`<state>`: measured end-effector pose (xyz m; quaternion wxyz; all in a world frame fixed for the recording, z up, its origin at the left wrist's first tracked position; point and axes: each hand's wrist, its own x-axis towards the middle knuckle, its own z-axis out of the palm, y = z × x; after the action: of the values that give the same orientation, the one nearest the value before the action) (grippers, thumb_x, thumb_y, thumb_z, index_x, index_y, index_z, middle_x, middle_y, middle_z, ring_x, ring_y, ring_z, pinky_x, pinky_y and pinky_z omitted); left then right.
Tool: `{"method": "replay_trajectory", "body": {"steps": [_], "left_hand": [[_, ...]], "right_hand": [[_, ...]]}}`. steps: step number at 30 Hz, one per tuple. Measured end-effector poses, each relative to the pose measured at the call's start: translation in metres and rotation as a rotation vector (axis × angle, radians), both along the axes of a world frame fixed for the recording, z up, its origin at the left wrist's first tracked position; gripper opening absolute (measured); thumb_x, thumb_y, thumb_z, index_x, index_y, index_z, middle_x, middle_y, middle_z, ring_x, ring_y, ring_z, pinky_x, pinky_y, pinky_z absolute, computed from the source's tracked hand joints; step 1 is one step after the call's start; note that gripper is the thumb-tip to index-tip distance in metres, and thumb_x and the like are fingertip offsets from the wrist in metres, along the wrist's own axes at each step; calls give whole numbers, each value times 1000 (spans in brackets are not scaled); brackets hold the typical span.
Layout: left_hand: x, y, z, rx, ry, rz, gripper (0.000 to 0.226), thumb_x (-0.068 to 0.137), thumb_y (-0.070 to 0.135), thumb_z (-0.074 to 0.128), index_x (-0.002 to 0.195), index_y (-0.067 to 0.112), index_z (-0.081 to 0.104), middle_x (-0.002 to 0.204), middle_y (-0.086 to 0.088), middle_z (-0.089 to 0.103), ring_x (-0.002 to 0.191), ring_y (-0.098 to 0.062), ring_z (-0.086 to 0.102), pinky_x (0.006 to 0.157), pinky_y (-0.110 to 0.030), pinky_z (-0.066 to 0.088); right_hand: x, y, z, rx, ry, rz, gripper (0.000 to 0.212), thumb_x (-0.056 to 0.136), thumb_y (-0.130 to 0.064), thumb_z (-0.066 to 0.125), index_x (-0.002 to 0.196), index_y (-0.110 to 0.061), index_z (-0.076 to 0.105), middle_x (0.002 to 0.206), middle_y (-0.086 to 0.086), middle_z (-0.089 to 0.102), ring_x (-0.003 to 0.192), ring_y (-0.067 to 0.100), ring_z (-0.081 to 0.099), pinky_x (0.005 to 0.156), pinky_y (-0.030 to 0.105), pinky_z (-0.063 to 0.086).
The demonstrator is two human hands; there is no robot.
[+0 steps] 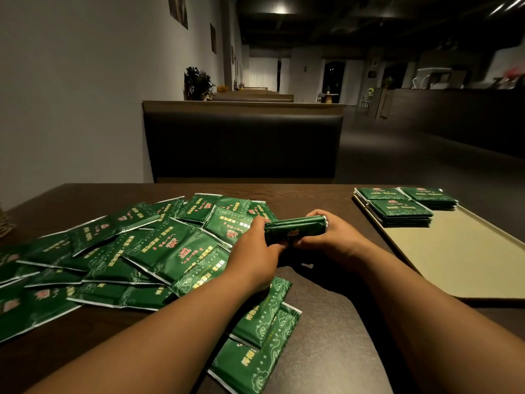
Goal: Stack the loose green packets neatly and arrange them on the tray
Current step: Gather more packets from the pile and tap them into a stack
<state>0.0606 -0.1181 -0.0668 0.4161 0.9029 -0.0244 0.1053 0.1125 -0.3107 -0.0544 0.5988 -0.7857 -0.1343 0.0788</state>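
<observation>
Single view: head camera, worn by person at near edge of table (326, 331). Faces forward and down along table, wide-angle, lines bent at borders. Very near: forearms (176, 336) enter from bottom, left hand (255, 251) and right hand (338, 240) grip packet bundle (295, 227) above table middle. Past table far edge: booth seat (244, 143), long dim room (397, 155)

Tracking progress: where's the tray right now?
In the head view, the tray lies on the table's right side, right of the right hand, with three packet stacks at its far end.
</observation>
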Motion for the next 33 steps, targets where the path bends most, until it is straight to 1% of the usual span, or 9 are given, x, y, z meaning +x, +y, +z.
{"method": "replay_trajectory", "body": {"steps": [3,7,11,15,19,22,25,29,33], "left_hand": [[-1,0,0,17,8,1,21,98,23,63,110,23,45,98,-1,64,86,-24,63,70,-38,51],[-3,-1,2,38,19,-11,22,98,17,58,114,24,45,90,-2,62,79,-22,61,60,-35,44],[-7,-2,6,76,48,-52,23,98,15,57,116,24,45,96,-3,65,85,-24,64,76,-44,57],[-7,-2,21,146,85,-112,20,98,20,61,114,24,49,97,-3,65,87,-22,64,78,-40,55],[-6,-9,40,172,57,-183,19,98,20,66,109,24,51,96,0,64,82,-15,63,63,-30,46],[-7,-20,48,-41,67,-248,20,96,22,70,114,20,60,102,-1,69,92,-16,67,74,-31,54],[-10,-42,48,-414,139,-291,29,97,20,68,125,17,61,118,-7,70,107,-22,68,95,-44,59],[-16,-88,45,-679,179,-279,24,101,18,63,124,14,60,118,-10,69,106,-25,70,86,-43,64],[-13,-131,42,-726,186,-279,22,101,22,64,121,14,62,113,-7,73,99,-22,73,77,-37,65]], "right_hand": [[-9,1,-1,15,-1,-17,37,80,8,79,103,-9,56,92,12,69,78,17,70,69,33,60],[-22,2,-2,49,12,-68,37,74,-5,78,103,-9,56,90,14,68,73,22,70,68,40,59],[-38,1,-2,31,4,-142,25,90,0,66,112,-3,55,89,16,64,69,23,65,62,37,55],[-54,-3,-2,19,-3,-184,25,91,-1,63,115,-3,53,92,17,65,71,24,65,61,37,54],[-65,-13,2,104,-15,-232,23,93,-2,63,114,-9,56,100,20,68,79,31,69,64,43,59],[-69,-28,6,149,-88,-306,23,93,-8,67,114,-18,63,106,11,73,100,29,72,80,40,61],[-76,-46,12,248,-133,-361,20,95,-14,71,113,-22,65,107,6,74,101,25,72,70,31,57],[-81,-76,17,358,-166,-485,20,98,-17,69,117,-17,65,110,6,73,96,21,71,69,32,55],[-76,-107,15,405,-178,-601,15,100,-12,63,113,-13,70,105,10,76,93,25,71,71,38,55]]}}
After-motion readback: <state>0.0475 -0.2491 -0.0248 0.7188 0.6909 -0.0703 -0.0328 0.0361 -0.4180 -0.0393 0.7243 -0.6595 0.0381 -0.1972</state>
